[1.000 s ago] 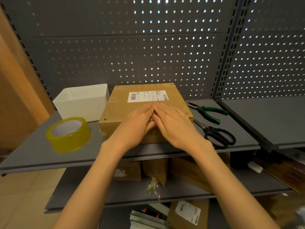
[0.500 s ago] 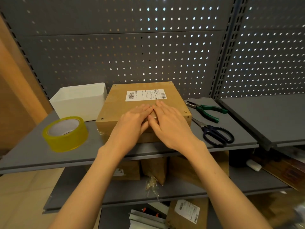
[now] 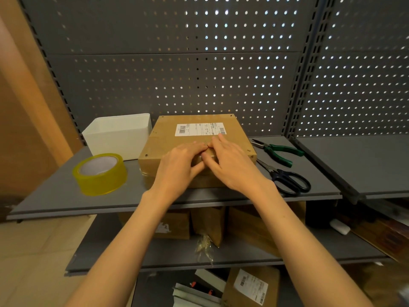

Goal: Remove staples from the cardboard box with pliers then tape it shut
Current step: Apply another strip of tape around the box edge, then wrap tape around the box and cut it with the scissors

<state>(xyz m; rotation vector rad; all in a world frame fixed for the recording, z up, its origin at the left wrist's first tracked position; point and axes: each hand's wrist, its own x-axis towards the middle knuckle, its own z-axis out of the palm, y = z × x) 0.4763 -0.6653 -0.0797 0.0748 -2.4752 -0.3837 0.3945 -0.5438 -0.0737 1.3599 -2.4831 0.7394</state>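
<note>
Roll of yellowish packing tape (image 3: 100, 173) sits well left of the left hand (image 3: 180, 168); left hand and right hand (image 3: 232, 165) lie flat and side by side, fingertips touching, pressing the top of the cardboard box (image 3: 168, 141) directly beneath them. Box judged light, stiff-sided, lid springy at the seam: best held by flat palms on top or by its side edges. Green-handled pliers (image 3: 277, 151) and black scissors (image 3: 287, 180) lie right of the right hand on the grey metal shelf (image 3: 321, 165); perforated back panel (image 3: 177, 74) beyond the fingertips.

Left hand (image 3: 180, 165) and right hand (image 3: 232, 161) press flat on cardboard box (image 3: 168, 140).
</note>
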